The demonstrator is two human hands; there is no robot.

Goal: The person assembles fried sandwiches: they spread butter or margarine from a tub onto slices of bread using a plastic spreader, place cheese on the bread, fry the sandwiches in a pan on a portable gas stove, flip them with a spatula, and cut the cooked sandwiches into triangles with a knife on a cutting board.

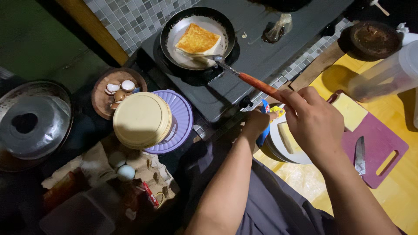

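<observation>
My right hand (314,122) grips the orange handle of a metal spatula (244,75). Its blade rests under the edge of a golden fried slice of bread (197,40) in a black frying pan (172,30) on the stove (261,48). My left hand (257,122) is lower, closed on a blue and yellow packet (266,114) beside a white plate (278,143) that carries a pale block, perhaps butter.
A purple cutting board (383,139) with a knife (360,154) and a bread slice (350,111) lies on the yellow table. A cream lid on a purple container (183,117), a bowl of eggshells (101,100), an egg carton (126,169) and a dark pot lid (30,122) stand left.
</observation>
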